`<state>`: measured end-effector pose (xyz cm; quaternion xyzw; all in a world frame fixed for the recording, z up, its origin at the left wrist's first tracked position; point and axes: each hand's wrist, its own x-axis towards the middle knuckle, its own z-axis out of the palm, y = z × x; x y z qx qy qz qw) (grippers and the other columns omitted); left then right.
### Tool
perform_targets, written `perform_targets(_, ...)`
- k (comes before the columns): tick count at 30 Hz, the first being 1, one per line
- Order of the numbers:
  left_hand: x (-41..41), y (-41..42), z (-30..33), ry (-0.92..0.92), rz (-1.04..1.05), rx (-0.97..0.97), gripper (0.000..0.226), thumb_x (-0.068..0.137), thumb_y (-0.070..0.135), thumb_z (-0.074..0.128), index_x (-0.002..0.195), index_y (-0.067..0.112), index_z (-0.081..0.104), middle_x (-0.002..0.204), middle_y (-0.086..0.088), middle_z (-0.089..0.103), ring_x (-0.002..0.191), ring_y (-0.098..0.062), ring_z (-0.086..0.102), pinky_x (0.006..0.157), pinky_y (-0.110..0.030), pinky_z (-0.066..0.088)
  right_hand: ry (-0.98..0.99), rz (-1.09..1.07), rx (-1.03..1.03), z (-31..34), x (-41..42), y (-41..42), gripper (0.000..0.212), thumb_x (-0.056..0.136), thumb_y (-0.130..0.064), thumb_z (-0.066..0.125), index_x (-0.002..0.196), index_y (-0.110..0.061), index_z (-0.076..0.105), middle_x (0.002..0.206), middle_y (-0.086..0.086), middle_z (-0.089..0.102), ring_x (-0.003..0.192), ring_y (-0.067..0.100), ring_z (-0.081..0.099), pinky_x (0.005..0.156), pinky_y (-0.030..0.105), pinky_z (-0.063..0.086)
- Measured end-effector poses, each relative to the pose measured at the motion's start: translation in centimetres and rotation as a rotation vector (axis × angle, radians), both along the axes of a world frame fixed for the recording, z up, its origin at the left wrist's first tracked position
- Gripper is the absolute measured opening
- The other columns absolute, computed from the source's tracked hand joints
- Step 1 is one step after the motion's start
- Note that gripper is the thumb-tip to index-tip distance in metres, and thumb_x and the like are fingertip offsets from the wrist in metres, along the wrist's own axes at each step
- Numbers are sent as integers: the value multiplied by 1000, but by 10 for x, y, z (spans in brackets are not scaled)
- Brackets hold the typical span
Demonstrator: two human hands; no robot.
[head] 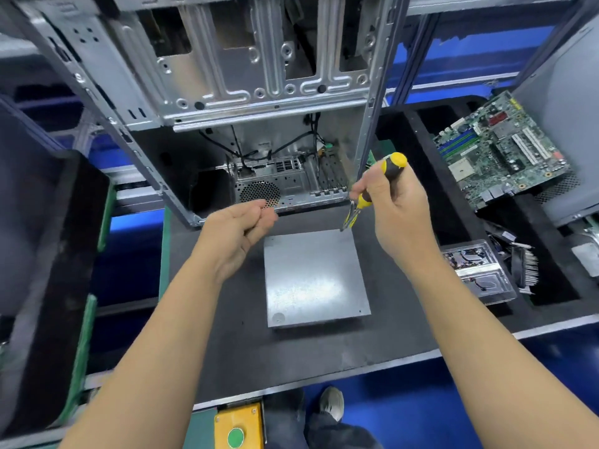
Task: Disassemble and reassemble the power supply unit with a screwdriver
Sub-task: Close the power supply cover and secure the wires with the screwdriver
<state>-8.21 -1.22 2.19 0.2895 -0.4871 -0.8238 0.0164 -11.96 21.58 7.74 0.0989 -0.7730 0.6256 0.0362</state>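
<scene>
PSU [314, 278] lies flat on the black mat [227, 335], plain grey metal face up, centre of the bench, just in front of the open case [207, 79]. No screws can be made out on the top face at this resolution; one round stamped mark near its front-left corner.

Right hand [397, 205] grips the screwdriver [377, 186] — yellow-and-black handle, fingers curled round it, butt end sticking up past the thumb. Shaft points down and left; tip sits at or just above the PSU's far right corner. Whether the tip touches the metal cannot be told.

Left hand [240, 228] is raised over the mat, left of the PSU's far edge, not touching it. Fingers curled in, thumb against fingertips as in a pinch; whether anything small is held there cannot be told. The hands are apart, with the PSU's far edge between them.

Case stands behind the PSU, side open, showing a rear fan grille and black cables inside.

Right of the bench: a motherboard [499, 150] leaning in a black tray [453, 222]; nearer, a small metal-framed part [476, 273] and a finned heatsink [525, 267].

Bottom edge — yellow box with a green button [238, 429], and a shoe [332, 403] on the blue floor.
</scene>
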Motion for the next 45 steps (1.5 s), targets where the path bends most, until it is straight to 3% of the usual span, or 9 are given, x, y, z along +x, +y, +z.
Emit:
perform_targets(3, 19, -10, -10, -81, 86, 17, 17, 98, 8, 61, 84, 1, 69, 68, -3, 73, 64, -8, 71, 58, -15, 55, 44, 72, -38, 2, 1, -23, 21, 104, -30, 45, 89, -16, 49, 69, -5, 56, 67, 18, 55, 67, 28, 47)
perform_targets(7, 36, -13, -19, -206, 4, -27, 23, 93, 27, 69, 79, 8, 69, 63, 1, 67, 50, -3, 58, 45, -13, 47, 40, 286, 341, -8, -4, -51, 22, 95, -32, 63, 91, -12, 54, 68, -19, 58, 63, 4, 50, 61, 18, 40)
perform_targets(11, 35, -4, -13, -203, -67, -24, 29, 93, 32, 68, 76, 8, 67, 57, 2, 59, 43, -3, 47, 37, -13, 37, -58, 568, 645, -21, -6, -82, 32, 81, -38, 79, 89, -10, 65, 79, 4, 65, 72, 16, 55, 66, 27, 42)
perform_targets(19, 22, 1, -1, -158, -114, 48, 36, 89, 54, 64, 78, 25, 82, 54, 8, 38, 42, -4, 29, 34, -14, 25, -231, 515, 490, -23, -16, -97, 23, 74, -32, 85, 75, -14, 70, 64, -10, 63, 61, 6, 52, 64, 29, 42)
perform_targets(24, 15, 0, 0, -152, -98, 71, 46, 79, 61, 67, 79, 16, 78, 51, 7, 43, 41, -5, 32, 34, -16, 27, -213, 453, 433, -27, -14, -98, 14, 83, -30, 78, 78, -17, 73, 73, -1, 70, 66, 4, 55, 68, 27, 47)
perform_targets(29, 17, -4, -6, -154, -52, -6, 50, 77, 63, 67, 63, 15, 59, 51, 4, 49, 39, -6, 36, 34, -17, 28, 63, 473, 631, -32, -6, -104, 41, 92, -29, 67, 60, -30, 42, 56, -9, 43, 58, -2, 43, 56, 14, 32)
perform_targets(35, 28, -12, -25, -221, 61, -123, 46, 89, 53, 66, 71, 11, 67, 50, 7, 53, 40, -4, 41, 36, -17, 33, 49, 508, 759, -35, -14, -98, 17, 95, -20, 58, 80, -13, 60, 74, 0, 55, 71, 16, 49, 62, 29, 34)
perform_targets(39, 39, -13, -38, -246, 104, -34, 39, 97, 41, 61, 80, 7, 69, 54, 7, 57, 44, -4, 47, 41, -16, 39, 83, 568, 937, -38, -16, -91, 23, 98, -23, 56, 92, -4, 66, 84, 10, 62, 81, 28, 54, 73, 38, 42)
perform_targets(45, 40, -12, -40, -233, 100, 93, 18, 99, -2, 48, 96, 0, 66, 83, -11, 68, 61, -12, 62, 55, -18, 53, 47, 560, 953, -43, -14, -89, 19, 99, -26, 57, 92, -9, 59, 82, 3, 57, 79, 24, 51, 63, 35, 36)
